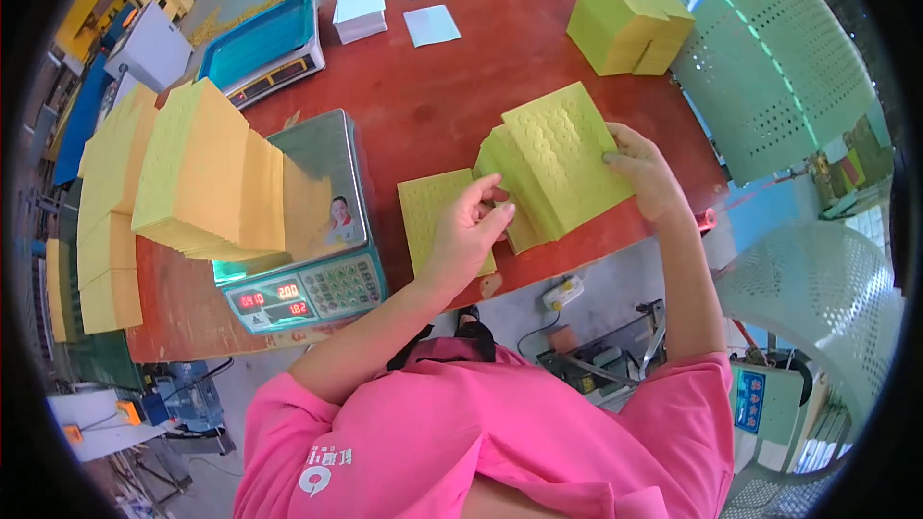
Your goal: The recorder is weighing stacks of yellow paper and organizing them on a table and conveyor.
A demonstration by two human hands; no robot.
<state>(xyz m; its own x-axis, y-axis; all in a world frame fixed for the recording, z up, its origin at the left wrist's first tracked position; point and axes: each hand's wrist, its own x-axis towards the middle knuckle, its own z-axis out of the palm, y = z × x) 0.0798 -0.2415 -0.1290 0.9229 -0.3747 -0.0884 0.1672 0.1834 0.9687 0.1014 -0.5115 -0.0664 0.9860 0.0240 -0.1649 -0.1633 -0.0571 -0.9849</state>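
Note:
My right hand (pixel 646 171) grips the right edge of a thick stack of yellow embossed paper sheets (pixel 567 149), thumb on top. This stack stands tilted on the red table, its layers uneven at the left. My left hand (pixel 468 235) is beside its lower left side, thumb and curled fingers apart with nothing visible between them. Under and beside that hand, a flat yellow embossed sheet or thin pile (pixel 433 207) lies near the table's front edge.
Left of my hands, a digital scale (pixel 336 274) bears a tall yellow stack (pixel 197 168); more yellow stacks (pixel 111 221) stand beyond. A second scale (pixel 264 48), white papers (pixel 433 26) and another yellow stack (pixel 630 24) sit farther back on the red table (pixel 433 115). Perforated green chairs (pixel 774 67) flank the right.

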